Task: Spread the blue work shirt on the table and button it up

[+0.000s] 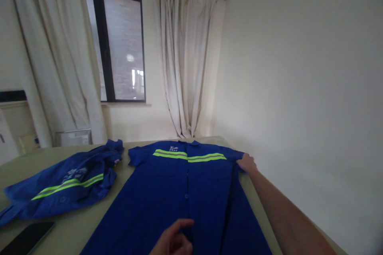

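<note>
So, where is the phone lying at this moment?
The phone lies in the bottom left corner of the head view, on the table, just in front of the crumpled blue shirt.

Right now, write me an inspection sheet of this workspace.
Surface: beige table, mostly covered by clothing.
Job's things: blue work shirt spread flat, front up, yellow reflective stripe across the chest.
Clutter: second blue shirt crumpled at left; dark phone at the near left edge.
Hands: right hand on the shirt's sleeve end; left hand over the button line, fingers curled.
Cables: nothing seen.
Surroundings: window, cream curtains, bare wall.
</note>
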Tool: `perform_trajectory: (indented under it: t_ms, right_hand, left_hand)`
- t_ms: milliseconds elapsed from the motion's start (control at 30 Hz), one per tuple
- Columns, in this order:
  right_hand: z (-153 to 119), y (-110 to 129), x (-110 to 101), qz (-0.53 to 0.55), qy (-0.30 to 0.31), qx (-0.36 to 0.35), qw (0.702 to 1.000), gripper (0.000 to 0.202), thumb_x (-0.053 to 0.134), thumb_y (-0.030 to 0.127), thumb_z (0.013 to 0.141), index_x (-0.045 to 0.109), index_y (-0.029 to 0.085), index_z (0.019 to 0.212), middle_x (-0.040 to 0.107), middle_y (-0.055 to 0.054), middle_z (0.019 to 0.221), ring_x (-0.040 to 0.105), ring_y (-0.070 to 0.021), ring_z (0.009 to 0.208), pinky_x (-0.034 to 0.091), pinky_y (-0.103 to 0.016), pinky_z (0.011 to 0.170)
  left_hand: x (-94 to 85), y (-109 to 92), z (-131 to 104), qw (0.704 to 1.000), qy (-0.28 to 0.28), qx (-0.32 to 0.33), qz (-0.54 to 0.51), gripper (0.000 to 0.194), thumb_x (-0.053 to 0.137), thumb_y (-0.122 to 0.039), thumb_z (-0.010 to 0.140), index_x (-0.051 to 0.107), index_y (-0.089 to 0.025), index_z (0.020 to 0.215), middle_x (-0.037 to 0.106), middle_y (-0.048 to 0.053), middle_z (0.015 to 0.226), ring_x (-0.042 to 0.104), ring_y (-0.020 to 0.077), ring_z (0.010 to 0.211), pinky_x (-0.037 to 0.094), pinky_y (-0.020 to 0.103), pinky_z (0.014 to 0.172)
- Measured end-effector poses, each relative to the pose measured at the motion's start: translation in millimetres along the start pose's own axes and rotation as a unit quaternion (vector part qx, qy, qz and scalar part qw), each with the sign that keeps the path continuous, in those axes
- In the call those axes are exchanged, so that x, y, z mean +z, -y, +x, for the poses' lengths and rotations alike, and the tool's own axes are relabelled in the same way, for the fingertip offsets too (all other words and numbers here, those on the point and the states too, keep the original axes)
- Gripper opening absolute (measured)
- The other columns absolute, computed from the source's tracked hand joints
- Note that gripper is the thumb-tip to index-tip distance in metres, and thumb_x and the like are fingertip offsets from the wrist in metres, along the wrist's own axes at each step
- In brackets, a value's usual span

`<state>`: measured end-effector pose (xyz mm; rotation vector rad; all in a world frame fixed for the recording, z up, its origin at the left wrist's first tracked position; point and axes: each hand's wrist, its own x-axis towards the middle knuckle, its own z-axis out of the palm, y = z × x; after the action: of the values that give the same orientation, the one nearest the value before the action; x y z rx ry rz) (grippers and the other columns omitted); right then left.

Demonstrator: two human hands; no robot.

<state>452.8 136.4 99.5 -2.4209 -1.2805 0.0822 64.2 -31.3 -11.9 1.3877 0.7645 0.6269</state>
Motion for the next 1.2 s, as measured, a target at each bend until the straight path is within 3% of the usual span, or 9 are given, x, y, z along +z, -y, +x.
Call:
perform_trajectory:
  t_ms: [67,167,300,467,667,833,1000,1100,1200]
  right_hand:
    - [-22,-1,-4,0.001,-0.006,-0.05,0.999,0.049,0.051,0.021,0.091,0.057,0.003,0.136,0.057,-0.031,0.134,0.06,-0.0388,0.122,0.047,-0.048,0.098]
    - [-78,10,5,0.017,0.009,-0.171,0.985,0.046,0.054,0.031,0.096,0.059,0.018,0.139,0.054,-0.016,0.146,0.053,-0.0284,0.133,0.039,-0.037,0.112]
    - [-179,27,41,0.059,0.084,-0.348,0.932,0.063,0.05,0.065,0.095,0.053,0.029,0.147,0.046,-0.011,0.157,0.041,-0.0345,0.144,0.034,-0.05,0.116]
    - [-241,47,80,0.059,0.187,-0.409,0.891,0.082,0.051,0.077,0.088,0.039,0.033,0.156,0.031,-0.013,0.165,0.021,-0.043,0.152,0.012,-0.07,0.118]
    - [-190,86,90,0.047,0.213,-0.495,0.841,0.07,0.04,0.074,0.096,0.038,0.037,0.155,0.03,-0.008,0.166,0.022,-0.0323,0.154,0.013,-0.061,0.122]
    - [-169,108,102,0.087,0.162,-0.5,0.846,0.059,0.05,0.059,0.098,0.052,0.027,0.147,0.046,-0.012,0.157,0.039,-0.0315,0.145,0.026,-0.053,0.12]
    - [-190,110,80,0.282,0.028,-0.472,0.835,0.039,0.039,0.045,0.106,0.069,0.021,0.11,0.071,-0.01,0.109,0.063,-0.0234,0.106,0.046,-0.038,0.098]
    - [-217,94,60,0.322,0.104,-0.482,0.808,0.041,0.045,0.056,0.102,0.069,0.022,0.099,0.069,-0.005,0.095,0.063,-0.0203,0.092,0.049,-0.032,0.087]
    - [-243,71,55,0.25,0.19,-0.535,0.784,0.068,0.079,0.068,0.073,0.066,0.026,0.124,0.068,-0.007,0.12,0.06,-0.0263,0.111,0.045,-0.037,0.1]
  left_hand:
    - [-3.1,-2,-5,0.983,-0.092,0.056,0.146,0.062,0.052,-0.069,0.091,0.057,-0.026,0.135,0.072,0.006,0.095,0.067,0.0193,0.082,0.053,0.03,0.073]
    - [-15.7,-5,-13,0.87,-0.2,0.123,0.433,0.047,0.05,-0.058,0.096,0.061,-0.035,0.136,0.069,0.007,0.133,0.062,0.0292,0.123,0.047,0.047,0.107]
    - [-27.9,-4,-16,0.763,-0.24,0.025,0.6,0.057,0.045,-0.061,0.096,0.044,-0.042,0.15,0.043,0.001,0.16,0.036,0.0362,0.149,0.017,0.072,0.119]
    - [-20.9,-11,-15,0.74,-0.258,-0.06,0.618,0.058,0.037,-0.059,0.097,0.04,-0.039,0.152,0.034,0.0,0.164,0.026,0.0362,0.153,0.01,0.077,0.116]
    - [-11.6,-16,-16,0.704,-0.317,-0.092,0.629,0.06,0.036,-0.049,0.097,0.045,-0.027,0.152,0.039,0.008,0.162,0.028,0.0374,0.152,0.012,0.073,0.118]
    - [-10.7,-12,-19,0.726,-0.291,-0.066,0.619,0.066,0.034,-0.061,0.096,0.038,-0.032,0.155,0.031,0.001,0.165,0.023,0.0361,0.154,0.011,0.067,0.122]
    - [-35.8,-21,-7,0.734,-0.281,-0.077,0.614,0.069,0.034,-0.066,0.095,0.037,-0.033,0.156,0.031,0.0,0.166,0.022,0.0372,0.154,0.012,0.067,0.122]
    - [-52.1,-30,4,0.735,-0.289,-0.075,0.609,0.065,0.038,-0.062,0.096,0.043,-0.031,0.153,0.036,0.002,0.164,0.027,0.0374,0.152,0.016,0.068,0.121]
    - [-58.0,-37,10,0.727,-0.314,-0.032,0.61,0.052,0.038,-0.046,0.099,0.057,-0.023,0.142,0.053,0.008,0.154,0.042,0.033,0.145,0.025,0.061,0.121]
